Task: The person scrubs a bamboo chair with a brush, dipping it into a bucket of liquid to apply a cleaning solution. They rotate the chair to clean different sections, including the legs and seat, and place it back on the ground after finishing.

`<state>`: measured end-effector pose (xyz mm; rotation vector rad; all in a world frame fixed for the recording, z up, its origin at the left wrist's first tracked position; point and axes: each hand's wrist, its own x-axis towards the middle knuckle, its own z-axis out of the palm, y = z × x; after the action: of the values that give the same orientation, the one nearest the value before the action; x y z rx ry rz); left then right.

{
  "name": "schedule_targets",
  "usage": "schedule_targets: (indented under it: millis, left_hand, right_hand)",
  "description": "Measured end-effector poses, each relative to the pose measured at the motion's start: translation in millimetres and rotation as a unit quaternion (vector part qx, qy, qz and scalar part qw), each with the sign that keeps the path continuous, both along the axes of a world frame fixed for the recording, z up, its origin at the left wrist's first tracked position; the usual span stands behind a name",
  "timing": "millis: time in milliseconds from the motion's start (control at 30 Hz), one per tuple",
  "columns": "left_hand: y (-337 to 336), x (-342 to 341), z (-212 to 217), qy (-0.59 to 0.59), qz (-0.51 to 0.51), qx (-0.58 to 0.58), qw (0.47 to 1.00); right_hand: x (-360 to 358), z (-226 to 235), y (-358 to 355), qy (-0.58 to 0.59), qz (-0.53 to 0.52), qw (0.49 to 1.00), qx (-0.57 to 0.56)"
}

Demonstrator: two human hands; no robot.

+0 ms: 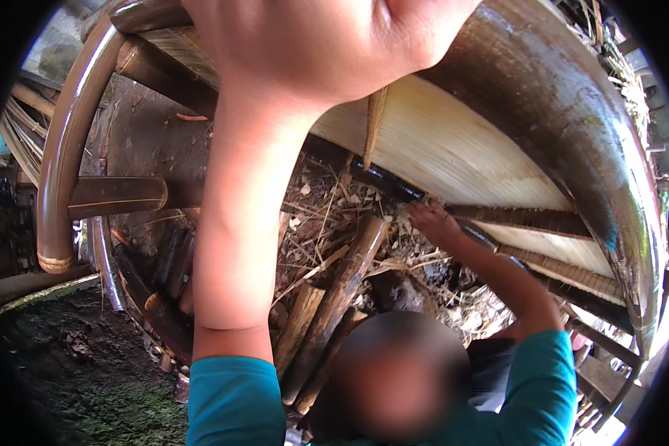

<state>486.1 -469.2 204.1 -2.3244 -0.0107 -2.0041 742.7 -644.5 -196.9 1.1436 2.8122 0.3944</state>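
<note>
Neither my left hand nor my right hand can be made out. Both arms in sight belong to a person in teal sleeves at the bottom, turned toward the camera. One large hand (pixel 327 52) of that person reaches up very close, its fingers cut off by the top edge. The person's other hand (pixel 435 223) rests at a dark rod (pixel 386 181) along a bamboo frame; what its fingers do is too small to tell. Thick, glossy brown bamboo (pixel 543 82) curves over the upper right, with a pale woven-looking panel (pixel 468 141) beneath it.
A bent bamboo piece (pixel 56 163) with a short crosspiece (pixel 119 197) stands at the left. Cut bamboo lengths (pixel 338 305) lie among dry leaves and scraps in the middle. Dark, mossy ground (pixel 119 401) spreads at lower left.
</note>
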Motion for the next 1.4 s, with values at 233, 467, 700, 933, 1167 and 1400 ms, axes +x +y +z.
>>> schedule_targets:
  millis: [233, 467, 700, 933, 1167, 1400]
  left_hand:
    - [-1.0, 22.9, -10.4, 0.013, 0.049, -0.025, 0.998]
    - [-8.4, -10.1, -5.3, 0.070, 0.179, -0.131, 0.973]
    - [2.1, -13.6, -5.6, 0.085, 0.131, -0.199, 0.967]
    - [0.8, -15.9, -2.8, 0.129, 0.141, -0.255, 0.948]
    - [6.2, -20.8, -19.8, 0.099, 0.174, -0.222, 0.954]
    - [5.3, -25.8, 4.2, 0.188, 0.311, -0.258, 0.895]
  right_hand:
    - [-73.3, 3.5, 66.4, -0.068, -0.155, 0.985, 0.018]
    - [-15.0, -0.9, -19.4, 0.022, -0.307, 0.951, -0.041]
    - [-9.1, -3.3, 2.3, 0.068, -0.153, 0.985, 0.049]
    - [146.2, 3.5, -136.8, 0.098, -0.378, 0.913, -0.118]
    - [183.1, 9.3, -155.7, -0.011, -0.263, 0.961, -0.087]
    - [259.3, 60.6, -259.0, -0.090, -0.411, 0.830, -0.367]
